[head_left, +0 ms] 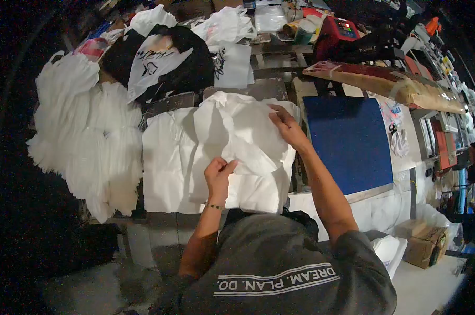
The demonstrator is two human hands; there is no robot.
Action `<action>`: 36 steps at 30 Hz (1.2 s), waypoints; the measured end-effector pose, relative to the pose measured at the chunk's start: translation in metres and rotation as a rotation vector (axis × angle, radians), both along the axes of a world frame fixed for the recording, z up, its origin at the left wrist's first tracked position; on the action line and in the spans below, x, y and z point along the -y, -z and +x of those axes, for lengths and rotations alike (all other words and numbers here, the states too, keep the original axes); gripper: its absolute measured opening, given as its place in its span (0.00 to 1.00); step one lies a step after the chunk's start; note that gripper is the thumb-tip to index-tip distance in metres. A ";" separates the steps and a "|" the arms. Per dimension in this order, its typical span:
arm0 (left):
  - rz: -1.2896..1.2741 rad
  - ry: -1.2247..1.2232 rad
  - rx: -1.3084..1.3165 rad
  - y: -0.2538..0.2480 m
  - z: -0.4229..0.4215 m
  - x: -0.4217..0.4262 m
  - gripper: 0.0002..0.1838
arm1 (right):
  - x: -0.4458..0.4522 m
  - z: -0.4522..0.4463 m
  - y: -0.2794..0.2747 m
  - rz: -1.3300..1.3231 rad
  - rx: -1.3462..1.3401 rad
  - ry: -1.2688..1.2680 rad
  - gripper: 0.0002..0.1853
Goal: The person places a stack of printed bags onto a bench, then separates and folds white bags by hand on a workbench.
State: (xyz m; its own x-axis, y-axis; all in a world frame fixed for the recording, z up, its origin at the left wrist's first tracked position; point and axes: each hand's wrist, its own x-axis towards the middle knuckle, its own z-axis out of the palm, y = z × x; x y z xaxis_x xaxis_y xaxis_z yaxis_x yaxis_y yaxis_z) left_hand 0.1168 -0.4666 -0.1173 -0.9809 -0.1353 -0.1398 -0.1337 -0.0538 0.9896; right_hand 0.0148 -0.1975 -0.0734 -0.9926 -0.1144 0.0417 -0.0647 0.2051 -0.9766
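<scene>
A crumpled white bag-like sheet (pixel 250 121) lies in front of me on other white sheets (pixel 166 157), its near part lifted into folds. My left hand (pixel 220 178) is closed in a pinch on the near edge of this upper sheet. Over at its far right side, my right hand (pixel 288 126) lies with fingers stretched out and slightly apart, touching the sheet. Whether the sheet is one layer or a bag with two layers, I cannot tell.
Bundled white bags (pixel 90 136) are heaped at left. Behind them sits a black bag (pixel 182 63) with a printed white piece. A dark blue board (pixel 348 142) lies at right, below a long tape-wrapped beam (pixel 390 86). A cardboard box (pixel 426 244) stands lower right.
</scene>
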 end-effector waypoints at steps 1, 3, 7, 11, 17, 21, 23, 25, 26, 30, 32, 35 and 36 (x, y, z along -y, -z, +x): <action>0.000 -0.006 -0.001 0.011 0.010 0.005 0.15 | -0.002 0.001 -0.001 0.000 -0.001 -0.006 0.24; 0.182 -0.118 0.226 0.035 0.041 0.014 0.12 | -0.006 0.003 -0.005 -0.084 0.083 -0.050 0.25; -0.631 0.612 0.390 -0.012 0.085 0.049 0.12 | -0.014 0.013 -0.008 -0.185 0.183 -0.100 0.29; -0.892 1.184 0.189 -0.081 0.095 0.047 0.13 | -0.007 0.028 -0.018 -0.236 0.181 -0.210 0.31; -0.191 0.118 -0.245 -0.102 -0.008 -0.072 0.10 | 0.012 0.060 -0.037 -0.129 0.037 -0.236 0.29; -0.152 0.150 -0.177 -0.058 -0.044 -0.070 0.08 | 0.017 0.071 -0.041 -0.011 -0.002 -0.161 0.26; -0.287 0.129 -0.356 -0.032 -0.045 -0.058 0.09 | 0.022 0.073 -0.036 -0.022 -0.142 -0.089 0.25; -0.213 0.135 -0.275 -0.049 -0.038 -0.058 0.12 | 0.020 0.070 -0.021 -0.054 -0.314 -0.044 0.24; -0.165 0.096 -0.208 -0.055 -0.034 -0.058 0.13 | 0.017 0.068 -0.015 0.153 -0.378 -0.036 0.23; -0.115 -0.013 -0.058 -0.069 -0.021 -0.052 0.17 | 0.015 0.060 -0.008 0.285 -0.408 0.049 0.18; -0.161 -0.053 -0.083 -0.068 -0.011 -0.042 0.18 | 0.016 0.056 -0.011 0.215 -0.401 0.118 0.19; -0.242 -0.126 -0.078 -0.050 0.017 -0.022 0.20 | 0.008 0.041 0.011 0.089 -0.291 0.138 0.18; -0.284 -0.158 -0.052 -0.041 0.027 -0.017 0.21 | 0.006 0.037 0.015 0.115 -0.358 0.130 0.18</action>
